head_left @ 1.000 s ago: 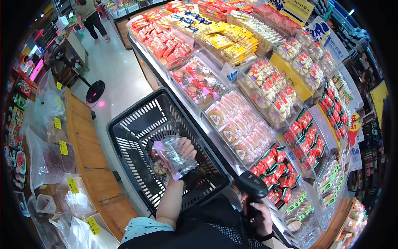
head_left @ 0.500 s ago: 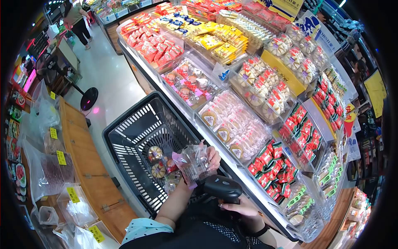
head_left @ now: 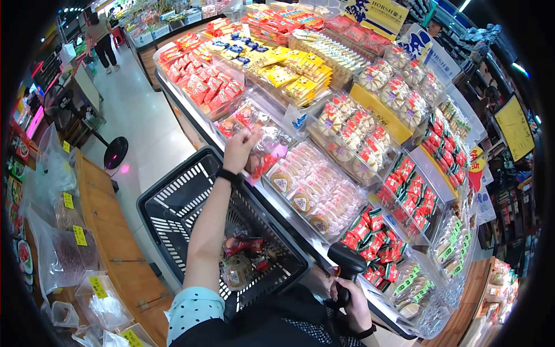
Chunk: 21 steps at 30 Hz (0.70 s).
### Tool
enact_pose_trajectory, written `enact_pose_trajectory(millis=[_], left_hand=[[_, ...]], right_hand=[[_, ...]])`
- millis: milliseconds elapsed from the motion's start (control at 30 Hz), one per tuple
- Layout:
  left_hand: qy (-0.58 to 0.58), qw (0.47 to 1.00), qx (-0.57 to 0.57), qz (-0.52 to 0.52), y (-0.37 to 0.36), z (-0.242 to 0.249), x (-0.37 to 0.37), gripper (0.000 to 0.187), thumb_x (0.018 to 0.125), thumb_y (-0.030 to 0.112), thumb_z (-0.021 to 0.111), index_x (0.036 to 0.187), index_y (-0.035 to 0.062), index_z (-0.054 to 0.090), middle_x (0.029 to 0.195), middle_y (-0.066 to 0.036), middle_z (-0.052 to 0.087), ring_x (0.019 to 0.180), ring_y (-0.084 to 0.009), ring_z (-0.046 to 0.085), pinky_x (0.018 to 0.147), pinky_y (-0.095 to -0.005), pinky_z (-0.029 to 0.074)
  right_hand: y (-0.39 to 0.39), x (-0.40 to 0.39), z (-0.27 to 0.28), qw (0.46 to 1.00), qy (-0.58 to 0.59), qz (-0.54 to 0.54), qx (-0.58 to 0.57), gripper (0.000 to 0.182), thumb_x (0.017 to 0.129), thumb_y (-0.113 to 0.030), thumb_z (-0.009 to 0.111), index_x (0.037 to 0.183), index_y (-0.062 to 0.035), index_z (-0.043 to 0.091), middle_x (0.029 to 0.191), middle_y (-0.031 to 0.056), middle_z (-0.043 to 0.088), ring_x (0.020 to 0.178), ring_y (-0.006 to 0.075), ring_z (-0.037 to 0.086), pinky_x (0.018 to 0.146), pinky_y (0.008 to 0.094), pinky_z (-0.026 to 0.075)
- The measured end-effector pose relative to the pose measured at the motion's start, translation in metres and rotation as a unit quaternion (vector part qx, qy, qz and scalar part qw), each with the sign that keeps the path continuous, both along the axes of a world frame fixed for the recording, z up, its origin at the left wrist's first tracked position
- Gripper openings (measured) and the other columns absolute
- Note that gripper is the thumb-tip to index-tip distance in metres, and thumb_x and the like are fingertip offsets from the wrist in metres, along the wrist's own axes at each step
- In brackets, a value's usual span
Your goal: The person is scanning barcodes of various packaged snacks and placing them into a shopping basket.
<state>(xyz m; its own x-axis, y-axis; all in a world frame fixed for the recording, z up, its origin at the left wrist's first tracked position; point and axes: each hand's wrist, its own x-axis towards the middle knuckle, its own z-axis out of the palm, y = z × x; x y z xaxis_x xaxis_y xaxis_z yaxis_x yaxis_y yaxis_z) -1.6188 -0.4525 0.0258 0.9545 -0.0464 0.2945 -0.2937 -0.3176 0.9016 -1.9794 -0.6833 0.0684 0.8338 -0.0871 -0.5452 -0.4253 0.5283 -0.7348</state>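
My left hand is over the front of a clear bin of individually wrapped pastries in pinkish film. Its fingers are curled together; what they hold, if anything, is hidden. Just beside and below it, a red-and-pink wrapped pastry shows at the bin's near edge. Low on the right, my right hand grips the handle of a black handheld barcode scanner. Between my arms is a dark grey shopping basket, with red packets and a clear-wrapped round pastry inside, partly behind my left forearm.
Bins of white-wrapped cakes, red-green packets and yellow packets fill the slanted display. To the left is a wooden counter with plastic bags. A person stands in the far aisle, beyond a round black base.
My left hand has gone from above the basket, where it held a clear package, up and forward to the pastry bin. The scanner has moved right with my right hand.
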Motion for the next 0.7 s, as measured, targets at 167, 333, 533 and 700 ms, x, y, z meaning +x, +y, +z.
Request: enact_pose_trajectory(millis=[167, 333, 533, 700], left_hand=[[-0.290, 0.928, 0.233, -0.015, -0.017, -0.001, 0.053, 0.018, 0.077, 0.027, 0.059, 0.070, 0.0112, 0.063, 0.066, -0.005, 0.057, 0.075, -0.0224, 0.053, 0.080, -0.0365, 0.037], [-0.218, 0.832, 0.485, -0.158, -0.031, -0.050, 0.073, 0.013, 0.081, 0.026, 0.054, 0.082, 0.0186, 0.064, 0.084, 0.000, 0.058, 0.093, -0.0206, 0.051, 0.093, -0.0420, 0.030], [-0.170, 0.814, 0.552, -0.066, -0.051, -0.062, 0.046, 0.057, 0.077, 0.019, 0.054, 0.130, 0.0101, 0.034, 0.136, -0.018, 0.026, 0.130, -0.0352, 0.016, 0.104, -0.0549, 0.011], [-0.255, 0.930, 0.240, 0.116, -0.001, -0.017, -0.013, 0.043, 0.078, 0.015, 0.058, 0.118, 0.0051, 0.047, 0.122, -0.019, 0.041, 0.120, -0.0342, 0.033, 0.099, -0.0449, 0.025]], right_hand=[[-0.002, -0.007, -0.004, 0.999, -0.010, -0.031, 0.008, 0.031, 0.080, -0.010, 0.054, 0.108, 0.0021, 0.048, 0.082, 0.0077, 0.057, 0.058, 0.0111, 0.051, 0.050, 0.0226, 0.041], [-0.002, -0.011, -0.002, 0.999, 0.004, -0.032, 0.003, 0.033, 0.080, -0.009, 0.054, 0.109, 0.0025, 0.047, 0.084, 0.0088, 0.057, 0.058, 0.0120, 0.052, 0.051, 0.0230, 0.043], [-0.002, -0.007, -0.007, 0.999, -0.009, -0.042, 0.012, 0.032, 0.080, -0.010, 0.054, 0.109, 0.0017, 0.046, 0.088, 0.0102, 0.057, 0.059, 0.0121, 0.053, 0.051, 0.0228, 0.043], [0.003, -0.009, -0.015, 1.000, -0.010, -0.020, -0.006, 0.031, 0.080, -0.012, 0.052, 0.108, 0.0013, 0.046, 0.089, 0.0100, 0.056, 0.062, 0.0115, 0.052, 0.051, 0.0230, 0.043]])
